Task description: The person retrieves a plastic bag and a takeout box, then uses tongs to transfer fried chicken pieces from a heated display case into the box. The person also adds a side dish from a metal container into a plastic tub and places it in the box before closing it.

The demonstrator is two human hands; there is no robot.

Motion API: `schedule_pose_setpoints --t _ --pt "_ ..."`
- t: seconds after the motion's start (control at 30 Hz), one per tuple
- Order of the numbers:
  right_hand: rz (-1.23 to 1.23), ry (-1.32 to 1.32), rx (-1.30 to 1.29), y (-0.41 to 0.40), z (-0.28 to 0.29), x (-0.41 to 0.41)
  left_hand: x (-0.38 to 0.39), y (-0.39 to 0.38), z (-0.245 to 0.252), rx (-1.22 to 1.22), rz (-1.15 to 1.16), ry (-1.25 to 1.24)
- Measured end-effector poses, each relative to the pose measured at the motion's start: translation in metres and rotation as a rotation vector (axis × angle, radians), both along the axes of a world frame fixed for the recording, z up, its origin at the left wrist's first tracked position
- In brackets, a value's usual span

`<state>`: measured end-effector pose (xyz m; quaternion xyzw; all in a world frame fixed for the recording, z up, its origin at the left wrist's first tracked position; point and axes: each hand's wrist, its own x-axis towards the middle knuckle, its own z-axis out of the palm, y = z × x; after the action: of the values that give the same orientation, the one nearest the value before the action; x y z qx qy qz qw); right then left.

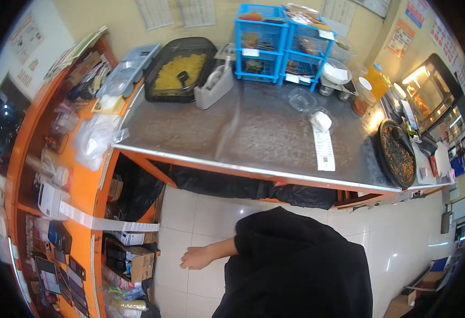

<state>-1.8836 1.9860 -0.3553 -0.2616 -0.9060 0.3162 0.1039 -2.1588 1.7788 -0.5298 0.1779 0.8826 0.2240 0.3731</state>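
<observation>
My left hand (196, 257) reaches out to the left over the tiled floor from a short black sleeve. Its fingers are loosely bent and slightly apart, and no object shows in it. The hand is near a strip of printed labels (109, 224) hanging from a white label printer (51, 200), without touching it. My right hand is out of view. Ahead, on the dark metal worktop (256, 131), lie a printed receipt (324, 153) and a white knotted plastic bag (320, 121). A clear plastic container (302, 100) sits just behind them.
Along the worktop's back stand a black tray of yellow food (181, 73), a tape dispenser (215, 85) and blue baskets (259, 47). A round dark pan (397, 153) is at the right end. The orange counter (83, 190) at left holds plastic bags and phones; an open cardboard box (142, 267) sits beneath.
</observation>
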Motion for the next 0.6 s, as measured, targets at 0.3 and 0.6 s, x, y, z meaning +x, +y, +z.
schedule_pose_setpoints --t 0.3,0.6 --pt "-0.132 0.61 -1.568 0.097 0.014 -0.218 -0.05 0.22 0.204 1.041 -0.406 -0.074" --pt "0.37 0.294 -1.516 0.29 0.053 -0.459 -0.283 0.33 0.204 0.518 -0.116 0.842"
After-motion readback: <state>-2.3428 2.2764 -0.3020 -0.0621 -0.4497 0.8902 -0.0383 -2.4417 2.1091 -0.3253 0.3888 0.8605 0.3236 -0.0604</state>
